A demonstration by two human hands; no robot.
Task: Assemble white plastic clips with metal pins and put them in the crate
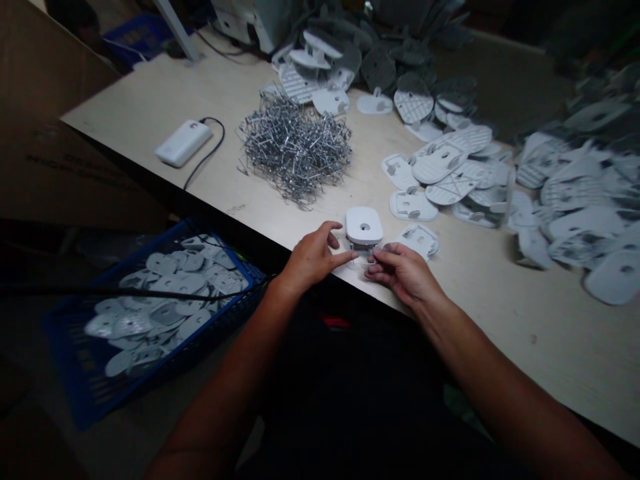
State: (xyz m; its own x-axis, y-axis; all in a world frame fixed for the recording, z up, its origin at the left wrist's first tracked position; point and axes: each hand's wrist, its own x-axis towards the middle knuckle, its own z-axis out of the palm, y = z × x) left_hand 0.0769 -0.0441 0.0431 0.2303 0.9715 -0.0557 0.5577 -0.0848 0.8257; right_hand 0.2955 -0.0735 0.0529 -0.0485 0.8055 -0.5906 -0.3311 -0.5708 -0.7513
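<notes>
A white plastic part (pixel 364 225) with rounded corners and a central hole stands at the table's front edge, between my hands. My left hand (pixel 315 257) is at its left side, thumb and fingers spread apart, the thumb tip at the part's lower front. On the other side, my right hand (pixel 403 270) has its thumb and forefinger pinched at the lower right corner, on what looks like a thin bent metal wire (pixel 371 253). Much of the wire is hidden by the fingers and the part. Just behind my right hand lies another white plastic piece (pixel 421 240).
A tangled heap of bent metal wires (pixel 297 150) lies ahead. Piles of white plastic pieces (pixel 450 160) spread right and back. A white power bank (pixel 183 143) with a cable rests at left. Below the edge, a blue crate (pixel 80 393) holds similar pieces; a dark cable (pixel 125 291) crosses it.
</notes>
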